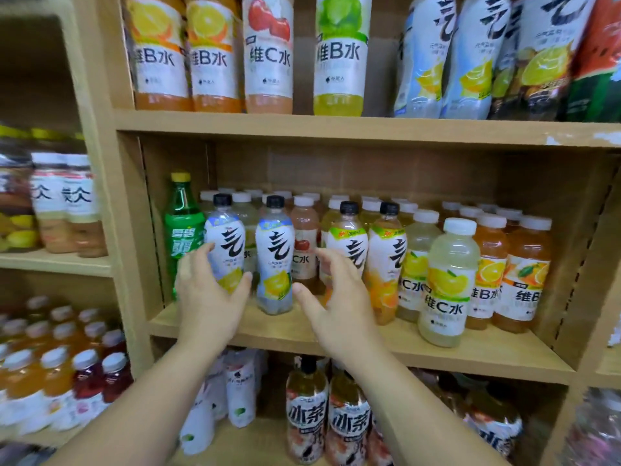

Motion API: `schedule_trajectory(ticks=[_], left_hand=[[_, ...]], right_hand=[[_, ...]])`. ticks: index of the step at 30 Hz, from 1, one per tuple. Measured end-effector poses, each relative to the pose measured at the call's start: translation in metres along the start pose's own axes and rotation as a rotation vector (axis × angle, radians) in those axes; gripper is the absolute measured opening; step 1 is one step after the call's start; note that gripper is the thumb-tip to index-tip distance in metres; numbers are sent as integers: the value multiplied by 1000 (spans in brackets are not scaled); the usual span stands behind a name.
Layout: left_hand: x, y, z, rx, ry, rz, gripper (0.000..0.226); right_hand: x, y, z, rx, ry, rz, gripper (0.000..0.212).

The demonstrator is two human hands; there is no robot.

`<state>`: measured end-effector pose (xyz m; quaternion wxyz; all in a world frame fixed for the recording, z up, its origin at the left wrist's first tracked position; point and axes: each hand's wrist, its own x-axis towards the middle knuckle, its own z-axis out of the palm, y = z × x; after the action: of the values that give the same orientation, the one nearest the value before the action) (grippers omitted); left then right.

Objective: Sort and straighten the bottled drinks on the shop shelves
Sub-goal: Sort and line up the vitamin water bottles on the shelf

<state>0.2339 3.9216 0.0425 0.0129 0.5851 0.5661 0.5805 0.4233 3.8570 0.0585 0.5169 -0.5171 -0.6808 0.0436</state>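
Note:
On the middle shelf [336, 341], two black-capped blue-and-white lemon bottles stand at the front left. My left hand [208, 297] wraps the left one [225, 243], fingers on its left side and thumb on its right. The second lemon bottle [275, 253] stands free between my hands. My right hand [336, 297] hovers open just right of it, fingers spread, in front of a black-capped orange-label bottle [349, 240]. Its twin [386, 260] stands next to it. A white-capped pale lemon bottle [448, 284] stands forward of the row at the right.
A green soda bottle [183, 230] stands in the shelf's left corner. Several white-capped juice bottles [527, 274] fill the back and right. The upper shelf [336, 127] and lower shelf hold more bottles, and a neighbouring shelf unit [60, 262] on the left does too.

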Motion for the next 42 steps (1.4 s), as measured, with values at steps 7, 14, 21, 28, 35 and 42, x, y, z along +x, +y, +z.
schedule_trajectory(ticks=[7, 14, 21, 28, 35, 42], left_hand=[[21, -22, -3, -118, -169, -89, 77], [38, -34, 9, -97, -314, -142, 74], [37, -43, -2, -181, -366, -32, 56], [16, -11, -43, -457, -399, 112, 59], [7, 100, -75, -712, -337, 283, 60], [33, 222, -68, -771, -252, 439, 54]], right_hand=[[39, 2, 65, 39, -118, 277, 88], [53, 7, 87, 84, -95, 333, 60], [27, -10, 84, 43, 10, 227, 70], [-3, -49, 20, 151, 115, 111, 64], [-11, -97, -81, 145, 299, -113, 55], [38, -100, -184, 86, 402, -168, 49]])
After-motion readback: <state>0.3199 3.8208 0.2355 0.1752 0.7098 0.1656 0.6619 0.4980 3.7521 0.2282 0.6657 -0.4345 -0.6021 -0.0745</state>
